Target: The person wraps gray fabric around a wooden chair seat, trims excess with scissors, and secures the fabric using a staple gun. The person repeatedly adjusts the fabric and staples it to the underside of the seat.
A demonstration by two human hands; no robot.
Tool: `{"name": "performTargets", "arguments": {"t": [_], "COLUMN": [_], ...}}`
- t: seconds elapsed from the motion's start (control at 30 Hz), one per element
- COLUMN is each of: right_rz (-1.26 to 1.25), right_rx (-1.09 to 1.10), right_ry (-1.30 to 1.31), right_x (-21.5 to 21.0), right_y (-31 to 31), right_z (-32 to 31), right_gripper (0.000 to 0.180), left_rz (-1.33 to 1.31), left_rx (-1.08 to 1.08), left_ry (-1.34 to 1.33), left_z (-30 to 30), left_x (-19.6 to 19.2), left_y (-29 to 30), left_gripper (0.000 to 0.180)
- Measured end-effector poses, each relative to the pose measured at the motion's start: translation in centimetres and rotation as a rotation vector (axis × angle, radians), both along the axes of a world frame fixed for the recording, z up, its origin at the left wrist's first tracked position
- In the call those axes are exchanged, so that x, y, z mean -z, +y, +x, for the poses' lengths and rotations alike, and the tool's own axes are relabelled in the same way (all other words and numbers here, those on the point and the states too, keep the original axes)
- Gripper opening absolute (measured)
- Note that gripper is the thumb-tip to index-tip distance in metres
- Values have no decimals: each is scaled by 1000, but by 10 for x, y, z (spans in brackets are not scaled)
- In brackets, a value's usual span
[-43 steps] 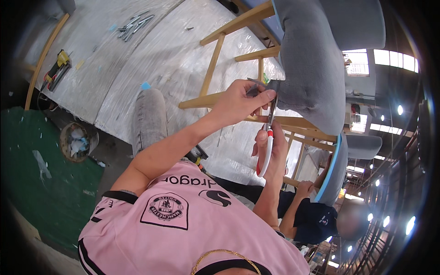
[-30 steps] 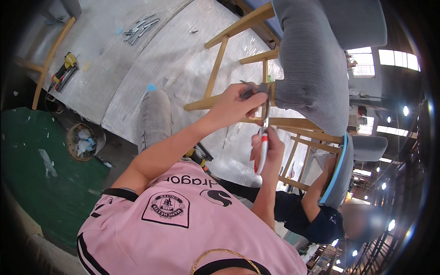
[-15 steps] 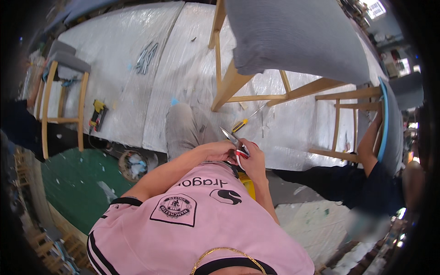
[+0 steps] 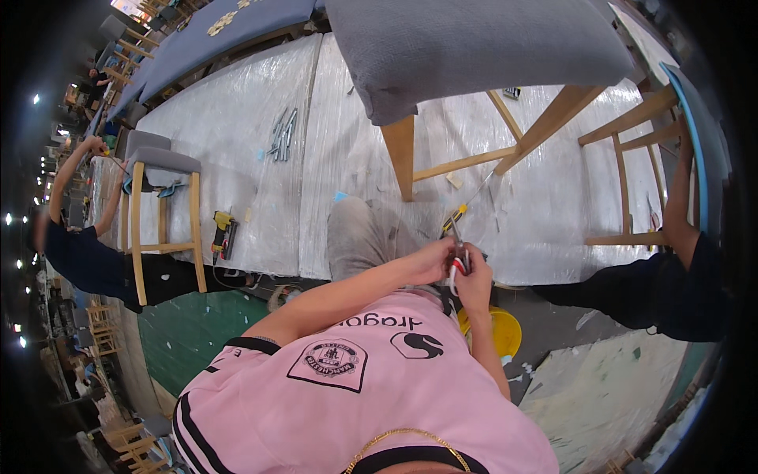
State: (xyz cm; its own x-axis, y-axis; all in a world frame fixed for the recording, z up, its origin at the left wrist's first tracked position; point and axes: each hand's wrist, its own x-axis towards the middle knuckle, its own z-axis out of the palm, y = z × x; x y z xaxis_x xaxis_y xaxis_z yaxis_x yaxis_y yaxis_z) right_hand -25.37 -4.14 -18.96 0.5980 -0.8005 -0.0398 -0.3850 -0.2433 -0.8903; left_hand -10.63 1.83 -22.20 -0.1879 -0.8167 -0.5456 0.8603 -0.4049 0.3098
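Note:
My right hand (image 4: 475, 278) is closed around scissors (image 4: 457, 265) with red-and-white handles, held near my waist with the blades pointing away from me. Right beside them, my left hand (image 4: 433, 262) has its fingers curled together close to the blades. Whatever it may pinch is too small to make out. Just beyond, a yellow-and-black-handled screwdriver (image 4: 454, 218) lies on the plastic-wrapped table (image 4: 268, 209), its thin shaft pointing away. A grey upholstered chair (image 4: 474, 47) with wooden legs stands on the table in front of me.
A yellow-and-black staple gun (image 4: 224, 235) and a pile of bolts (image 4: 283, 136) lie to the left. One person (image 4: 87, 253) works beside a small grey chair (image 4: 166, 162) there; another (image 4: 671, 284) holds a chair (image 4: 632, 178) at right. A yellow bucket (image 4: 505, 332) stands by my right forearm.
My view has swung, so the scene sits further right and more of the left-hand person shows. The scissor blades, apart before, look closer together, and my hands remain close together.

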Motion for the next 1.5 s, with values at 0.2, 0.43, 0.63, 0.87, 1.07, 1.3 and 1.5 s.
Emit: {"name": "performTargets", "arguments": {"t": [0.2, 0.43, 0.63, 0.87, 1.07, 1.3, 1.5], "right_rz": [14, 142, 214, 78, 0, 115, 244], "right_rx": [294, 631, 857, 744, 530, 359, -44], "right_ry": [80, 743, 954, 505, 392, 603, 490], "right_x": [61, 190, 182, 191, 267, 200, 263], "right_y": [-19, 2, 35, -65, -143, -148, -96], "right_z": [-72, -283, -323, -182, -98, 9, 91], "right_gripper": [36, 42, 46, 51, 49, 42, 50], "left_rz": [98, -174, -324, -137, -371, -611, -636], "left_rx": [1, -242, -1018, -1032, -921, -909, -853], "left_ry": [-283, -1053, -1782, -1438, -1555, -1367, -1326], "left_z": [-19, 71, 120, 164, 207, 207, 172], "left_x": [-14, -131, -216, -154, -126, -95, -140], "left_y": [0, 20, -1, -26, -36, -32, -48], "left_gripper": [48, 32, 49, 72, 66, 76, 75]}}
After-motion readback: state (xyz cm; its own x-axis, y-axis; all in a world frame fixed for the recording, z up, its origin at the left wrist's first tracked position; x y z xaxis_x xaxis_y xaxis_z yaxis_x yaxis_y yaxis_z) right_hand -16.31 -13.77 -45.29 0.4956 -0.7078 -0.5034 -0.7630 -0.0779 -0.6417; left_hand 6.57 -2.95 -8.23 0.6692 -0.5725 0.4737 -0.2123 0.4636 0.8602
